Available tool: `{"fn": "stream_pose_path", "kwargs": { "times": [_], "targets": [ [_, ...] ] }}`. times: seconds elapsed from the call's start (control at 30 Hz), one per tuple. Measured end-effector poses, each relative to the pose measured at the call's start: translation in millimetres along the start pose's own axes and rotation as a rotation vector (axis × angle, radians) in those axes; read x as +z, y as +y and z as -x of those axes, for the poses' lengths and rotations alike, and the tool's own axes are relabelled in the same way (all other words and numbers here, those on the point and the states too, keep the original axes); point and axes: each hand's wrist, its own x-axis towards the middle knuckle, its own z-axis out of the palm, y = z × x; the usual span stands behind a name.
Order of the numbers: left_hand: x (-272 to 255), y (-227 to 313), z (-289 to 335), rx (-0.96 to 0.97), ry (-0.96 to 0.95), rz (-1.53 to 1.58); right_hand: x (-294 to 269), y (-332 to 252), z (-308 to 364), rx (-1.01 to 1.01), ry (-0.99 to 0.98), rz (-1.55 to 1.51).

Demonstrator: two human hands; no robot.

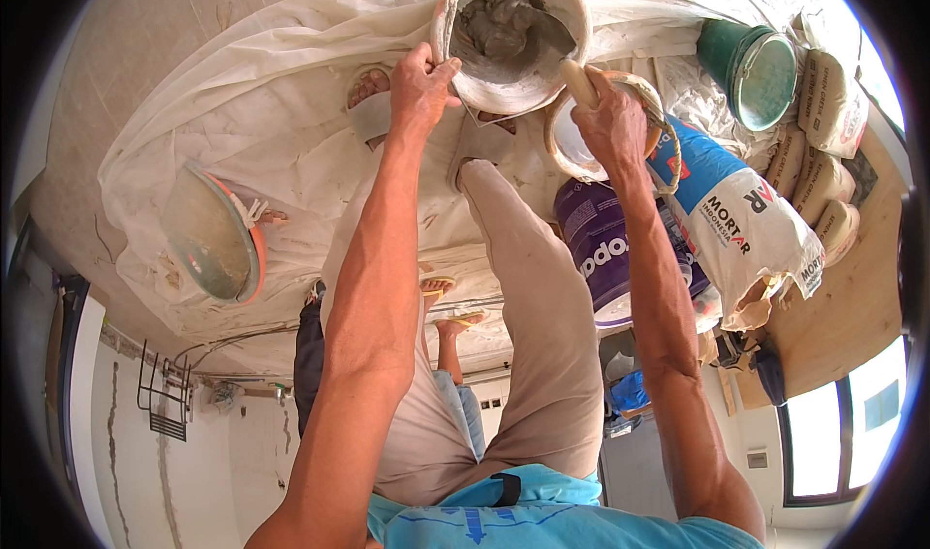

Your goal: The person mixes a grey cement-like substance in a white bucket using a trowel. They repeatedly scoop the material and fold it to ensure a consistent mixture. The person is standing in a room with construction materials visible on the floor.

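At the top middle stands a whitish round bucket [442,28] with wet grey mortar [499,12] inside. My left hand [422,92] is closed on its near left rim, with the thumb over the edge. My right hand [614,125] is wrapped round the pale handle of a trowel [579,84]. Its blade reaches over the bucket's right side into the mortar, partly hidden by it. Just below my right hand sits a second, whitish bucket [562,140], partly covered by the hand and forearm.
On the right are a purple pail [586,222], a torn mortar bag [741,215], green buckets [765,82] and stacked sacks [831,113]. A grey basin with an orange rim [208,234] lies at left on the wrinkled plastic sheet [291,142]. Another person's sandalled foot [455,322] shows behind me.
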Motion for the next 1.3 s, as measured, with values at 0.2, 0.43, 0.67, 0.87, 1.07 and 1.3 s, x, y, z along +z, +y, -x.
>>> {"fn": "stream_pose_path", "kwargs": {
  "times": [0.2, 0.43, 0.67, 0.87, 1.07, 1.3],
  "targets": [
    [-2.0, 3.4, -2.2, -0.047, -0.034, -0.046, 12.2, 12.1, -25.0, -0.178, -0.004, 0.197],
    [-3.8, -0.9, -6.0, -0.052, -0.037, 0.061, 18.8, 20.8, -54.4, -0.163, -0.180, 0.084],
    [-7.0, 2.7, -6.0, -0.061, -0.011, 0.080, 4.5, 3.4, -14.2, -0.246, 0.013, 0.139],
    [-10.0, 4.8, -7.1, -0.100, -0.044, 0.056, 24.7, -0.2, -16.5, -0.281, 0.089, 0.122],
    [-13.2, 1.8, -8.5, -0.113, -0.061, 0.040, 24.3, -38.9, -38.0, -0.347, 0.070, 0.247],
    [-10.7, 3.4, -10.9, -0.123, -0.053, 0.020, 34.7, -58.4, -60.8, -0.500, -0.018, 0.400]
  ]
}}
